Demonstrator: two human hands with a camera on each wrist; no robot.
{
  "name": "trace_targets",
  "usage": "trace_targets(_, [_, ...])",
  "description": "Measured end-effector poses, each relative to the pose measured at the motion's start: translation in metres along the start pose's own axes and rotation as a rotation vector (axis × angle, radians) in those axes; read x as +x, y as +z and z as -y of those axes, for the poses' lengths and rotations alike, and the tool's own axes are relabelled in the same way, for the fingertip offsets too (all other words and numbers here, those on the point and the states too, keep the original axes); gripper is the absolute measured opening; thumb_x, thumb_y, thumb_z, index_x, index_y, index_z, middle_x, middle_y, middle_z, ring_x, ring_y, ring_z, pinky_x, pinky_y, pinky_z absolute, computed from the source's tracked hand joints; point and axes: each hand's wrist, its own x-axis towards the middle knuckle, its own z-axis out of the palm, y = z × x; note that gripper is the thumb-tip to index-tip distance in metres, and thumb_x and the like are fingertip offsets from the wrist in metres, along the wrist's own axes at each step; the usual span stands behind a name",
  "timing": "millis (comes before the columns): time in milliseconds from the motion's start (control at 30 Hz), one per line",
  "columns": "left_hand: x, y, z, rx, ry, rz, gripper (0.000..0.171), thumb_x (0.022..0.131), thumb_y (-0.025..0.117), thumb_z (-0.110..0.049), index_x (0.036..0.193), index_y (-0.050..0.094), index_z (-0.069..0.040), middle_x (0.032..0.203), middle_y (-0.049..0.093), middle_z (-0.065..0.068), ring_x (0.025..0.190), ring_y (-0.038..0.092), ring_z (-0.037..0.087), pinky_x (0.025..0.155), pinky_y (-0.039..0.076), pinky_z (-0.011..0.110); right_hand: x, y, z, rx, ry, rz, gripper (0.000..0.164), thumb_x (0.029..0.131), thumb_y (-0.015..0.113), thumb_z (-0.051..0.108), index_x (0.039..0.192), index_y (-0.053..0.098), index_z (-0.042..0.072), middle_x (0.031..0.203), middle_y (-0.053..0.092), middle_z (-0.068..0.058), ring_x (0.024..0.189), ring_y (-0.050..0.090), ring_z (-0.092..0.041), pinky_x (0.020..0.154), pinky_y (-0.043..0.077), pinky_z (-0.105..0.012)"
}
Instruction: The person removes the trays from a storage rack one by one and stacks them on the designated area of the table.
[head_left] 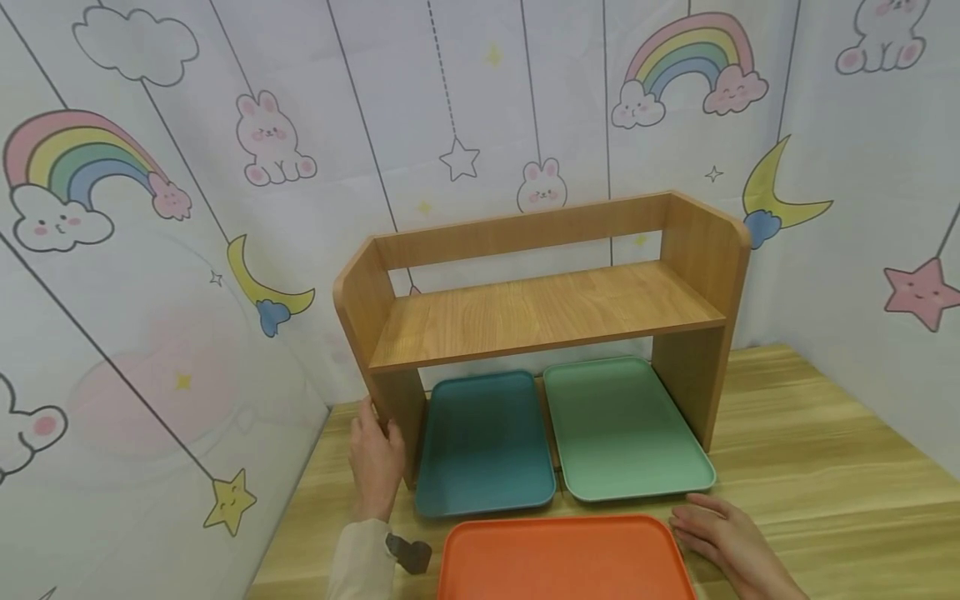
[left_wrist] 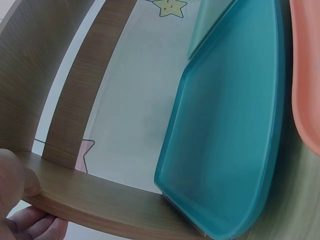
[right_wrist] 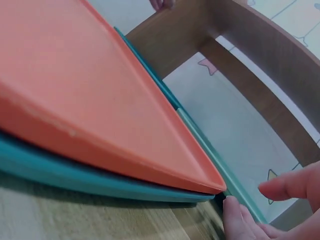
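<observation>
Left hand (head_left: pixel 377 462): grips wooden shelf (head_left: pixel 540 312), left side | right hand (head_left: pixel 729 540): relaxed, empty, beside orange tray (head_left: pixel 564 562)

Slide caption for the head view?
Left hand grips brown wooden shelf; right hand beside rectangular orange tray; behind, rectangular teal tray and mint-green tray.

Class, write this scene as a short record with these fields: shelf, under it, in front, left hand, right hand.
Shelf: wooden shelf on a table
Under it: blue tray left, light green tray right
In front: orange tray above a teal tray
Left hand: grips the shelf's left side
Right hand: beside the orange tray; contact unclear
</observation>
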Motion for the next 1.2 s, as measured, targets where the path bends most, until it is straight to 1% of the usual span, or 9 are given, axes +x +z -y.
trace_targets(200, [0.0,0.0,-0.001,0.006,0.011,-0.012,0.042,0.09,0.055,-0.005,0.13,0.043,0.0,0.106,0.057,0.028,0.095,0.058,0.044,0.078,0.047,0.056,0.0,0.0,0.003,0.093,0.016,-0.077,0.081,0.096,0.051,0.008,0.142,-0.009,-0.019,0.116,0.064,-0.018,0.101,0.065,-0.014,0.09,0.052,-0.034])
trace_targets(400, [0.0,-0.001,-0.001,0.002,0.023,-0.02,0.041,0.09,0.056,-0.004,0.128,0.044,0.0,0.106,0.057,0.028,0.095,0.058,0.044,0.078,0.047,0.056,0.002,-0.001,0.005,0.128,0.007,-0.099,0.089,0.095,0.052,0.009,0.141,-0.02,-0.014,0.118,0.061,-0.022,0.101,0.065,-0.013,0.091,0.051,-0.032])
trace_targets(600, [0.0,0.0,-0.001,0.002,0.034,-0.033,0.04,0.089,0.056,-0.004,0.127,0.045,0.0,0.103,0.057,0.028,0.093,0.058,0.044,0.077,0.047,0.055,0.008,-0.002,0.005,0.11,0.001,-0.092,0.086,0.098,0.047,0.009,0.141,-0.024,-0.012,0.139,0.032,-0.041,0.104,0.063,-0.012,0.094,0.049,-0.032])
trace_targets(700, [0.0,0.0,0.0,0.0,0.035,-0.038,0.04,0.089,0.056,-0.004,0.128,0.045,0.0,0.103,0.057,0.028,0.092,0.058,0.044,0.076,0.047,0.056,0.012,-0.003,0.006,0.13,0.001,-0.082,0.084,0.098,0.043,0.005,0.138,-0.03,-0.011,0.145,0.015,-0.044,0.102,0.063,-0.011,0.095,0.049,-0.033])
trace_targets(867, [0.0,0.0,0.0,0.0,0.025,-0.029,0.04,0.09,0.056,-0.005,0.128,0.045,0.0,0.104,0.057,0.028,0.093,0.058,0.044,0.078,0.047,0.055,0.017,-0.005,0.009,0.177,0.007,-0.081,0.085,0.096,0.042,-0.001,0.137,-0.032,-0.011,0.147,0.007,-0.044,0.098,0.065,-0.011,0.094,0.049,-0.034])
trace_targets(967, [0.0,0.0,0.0,0.001,0.02,-0.026,0.04,0.09,0.056,-0.005,0.128,0.045,0.0,0.104,0.057,0.028,0.094,0.058,0.044,0.078,0.047,0.056,0.018,-0.005,0.009,0.178,0.002,-0.09,0.084,0.095,0.044,-0.001,0.139,-0.027,-0.012,0.146,0.01,-0.044,0.097,0.066,-0.011,0.093,0.05,-0.034])
trace_targets(1033, [0.0,0.0,0.0,0.0,0.02,-0.025,0.04,0.09,0.056,-0.005,0.128,0.045,-0.001,0.104,0.057,0.028,0.093,0.058,0.044,0.077,0.047,0.056,0.019,-0.005,0.009,0.177,-0.007,-0.101,0.083,0.094,0.046,-0.001,0.142,-0.02,-0.013,0.139,0.027,-0.043,0.096,0.066,-0.011,0.093,0.05,-0.034])
trace_targets(1133, [-0.001,0.0,0.0,0.001,0.02,-0.027,0.04,0.089,0.056,-0.005,0.128,0.045,-0.001,0.103,0.057,0.028,0.092,0.058,0.044,0.076,0.047,0.056,0.02,-0.006,0.008,0.184,-0.017,-0.107,0.081,0.093,0.047,-0.002,0.143,-0.015,-0.014,0.122,0.05,-0.028,0.095,0.067,-0.012,0.092,0.051,-0.034])
trace_targets(1200, [-0.001,0.0,0.0,0.001,0.02,-0.025,0.04,0.09,0.056,-0.005,0.128,0.044,-0.001,0.103,0.057,0.028,0.092,0.058,0.044,0.075,0.047,0.056,0.02,-0.006,0.008,0.187,-0.021,-0.105,0.08,0.093,0.048,-0.002,0.144,-0.012,-0.015,0.113,0.056,-0.014,0.094,0.066,-0.012,0.091,0.051,-0.034])
